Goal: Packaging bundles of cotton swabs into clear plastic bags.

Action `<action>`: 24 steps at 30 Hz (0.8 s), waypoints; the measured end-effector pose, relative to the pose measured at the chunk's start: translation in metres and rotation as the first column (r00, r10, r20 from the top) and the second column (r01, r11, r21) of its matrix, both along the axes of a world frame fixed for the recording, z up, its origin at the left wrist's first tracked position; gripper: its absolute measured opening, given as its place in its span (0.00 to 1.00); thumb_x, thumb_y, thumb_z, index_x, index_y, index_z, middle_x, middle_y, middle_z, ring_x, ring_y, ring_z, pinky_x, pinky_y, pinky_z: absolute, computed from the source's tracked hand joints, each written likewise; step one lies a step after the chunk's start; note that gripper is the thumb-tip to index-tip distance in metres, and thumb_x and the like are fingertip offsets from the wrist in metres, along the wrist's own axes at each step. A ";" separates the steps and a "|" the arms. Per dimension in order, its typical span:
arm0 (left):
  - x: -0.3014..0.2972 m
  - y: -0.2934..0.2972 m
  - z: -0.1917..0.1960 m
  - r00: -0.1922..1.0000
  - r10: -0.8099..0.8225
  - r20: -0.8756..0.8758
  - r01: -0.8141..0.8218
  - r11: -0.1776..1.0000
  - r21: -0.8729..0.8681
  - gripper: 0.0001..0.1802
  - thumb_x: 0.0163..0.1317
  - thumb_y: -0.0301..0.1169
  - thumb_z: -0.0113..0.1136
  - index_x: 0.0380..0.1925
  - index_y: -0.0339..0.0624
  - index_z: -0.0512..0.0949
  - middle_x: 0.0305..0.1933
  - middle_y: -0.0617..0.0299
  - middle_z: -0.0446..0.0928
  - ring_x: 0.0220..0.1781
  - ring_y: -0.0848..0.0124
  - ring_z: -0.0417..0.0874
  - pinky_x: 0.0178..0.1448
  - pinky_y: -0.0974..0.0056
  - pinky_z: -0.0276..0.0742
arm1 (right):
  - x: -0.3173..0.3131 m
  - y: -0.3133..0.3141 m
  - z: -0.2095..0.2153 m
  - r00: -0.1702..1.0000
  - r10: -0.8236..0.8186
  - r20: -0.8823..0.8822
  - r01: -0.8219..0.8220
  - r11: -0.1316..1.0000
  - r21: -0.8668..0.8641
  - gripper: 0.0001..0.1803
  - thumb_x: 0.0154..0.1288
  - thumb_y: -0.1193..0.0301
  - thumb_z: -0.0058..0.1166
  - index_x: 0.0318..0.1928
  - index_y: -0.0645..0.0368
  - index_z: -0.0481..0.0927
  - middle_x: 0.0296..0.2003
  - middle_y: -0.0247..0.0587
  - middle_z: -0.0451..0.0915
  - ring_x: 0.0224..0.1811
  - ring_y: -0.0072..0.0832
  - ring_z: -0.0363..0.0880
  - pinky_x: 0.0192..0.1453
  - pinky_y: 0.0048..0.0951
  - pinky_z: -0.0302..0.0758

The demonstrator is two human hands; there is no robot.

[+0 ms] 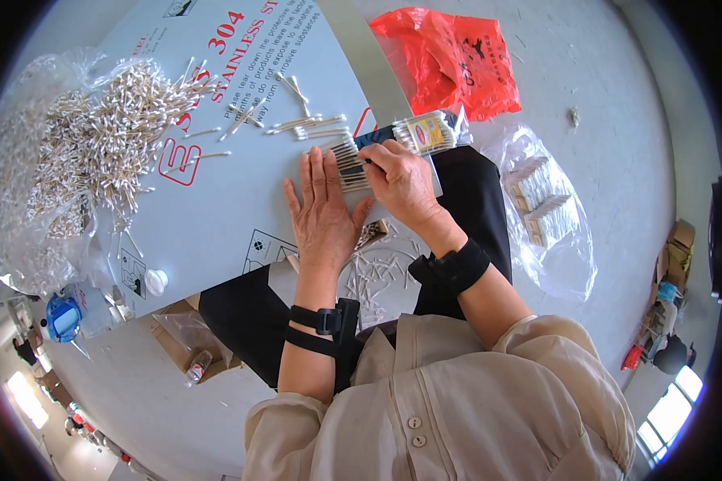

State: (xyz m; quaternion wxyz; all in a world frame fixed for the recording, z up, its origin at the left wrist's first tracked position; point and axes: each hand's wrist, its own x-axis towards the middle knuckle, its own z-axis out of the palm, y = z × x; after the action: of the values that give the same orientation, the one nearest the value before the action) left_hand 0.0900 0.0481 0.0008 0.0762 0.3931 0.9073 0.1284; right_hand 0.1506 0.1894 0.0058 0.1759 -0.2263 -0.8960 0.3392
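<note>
A row of cotton swabs lies side by side on a dark patch of the grey-blue table, near its right edge. My left hand rests flat beside the row, fingers stretched, with the fingertips at its left ends. Over the row's right end, my right hand is closed with curled fingers; whatever they pinch is hidden. Just beyond it sits a packed bundle of swabs with a yellow label. Several loose swabs are scattered above the row. A large heap of swabs spills from a clear plastic bag at the left.
A red plastic bag lies at the far right. Right of my leg is a clear bag of packs. Swabs lie scattered between my knees. A white cap and blue-topped container are near the table's left corner, above a cardboard box.
</note>
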 end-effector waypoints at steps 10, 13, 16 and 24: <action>0.000 0.000 0.001 1.000 -0.003 -0.005 0.003 1.000 0.015 0.49 0.63 0.56 0.56 0.74 0.37 0.51 0.79 0.51 0.49 0.81 0.57 0.45 0.79 0.42 0.37 | -0.006 0.000 0.004 1.000 -0.003 0.006 0.003 1.000 0.015 0.10 0.56 0.77 0.57 0.40 0.55 0.82 0.29 0.42 0.78 0.31 0.43 0.80 0.34 0.39 0.77; -0.001 -0.001 0.000 1.000 -0.010 -0.006 0.010 0.999 0.045 0.47 0.63 0.52 0.57 0.73 0.36 0.52 0.79 0.49 0.49 0.81 0.55 0.46 0.78 0.40 0.39 | -0.007 0.000 0.003 1.000 0.002 0.015 -0.002 1.000 0.007 0.10 0.57 0.77 0.57 0.40 0.55 0.82 0.28 0.42 0.78 0.31 0.43 0.80 0.33 0.40 0.76; -0.001 -0.002 0.001 1.000 -0.016 -0.011 0.017 0.999 0.044 0.48 0.63 0.52 0.58 0.73 0.36 0.52 0.78 0.48 0.49 0.81 0.55 0.47 0.78 0.40 0.39 | -0.008 0.002 0.002 0.999 0.036 0.023 -0.036 0.999 0.007 0.09 0.57 0.77 0.56 0.40 0.56 0.82 0.29 0.42 0.78 0.31 0.43 0.80 0.34 0.39 0.77; 0.000 -0.002 -0.001 1.000 -0.015 -0.008 0.015 0.998 0.059 0.48 0.63 0.55 0.56 0.73 0.36 0.53 0.78 0.49 0.50 0.81 0.55 0.47 0.79 0.41 0.37 | -0.025 0.007 0.002 0.997 -0.011 -0.073 0.009 1.000 -0.030 0.07 0.58 0.76 0.57 0.38 0.57 0.83 0.32 0.43 0.79 0.33 0.45 0.81 0.36 0.41 0.78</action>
State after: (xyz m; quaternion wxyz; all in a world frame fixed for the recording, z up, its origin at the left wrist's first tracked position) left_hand 0.0895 0.0462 -0.0002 0.0623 0.4026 0.9003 0.1532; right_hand 0.1259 0.1961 0.0075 0.2067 -0.2208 -0.8828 0.3595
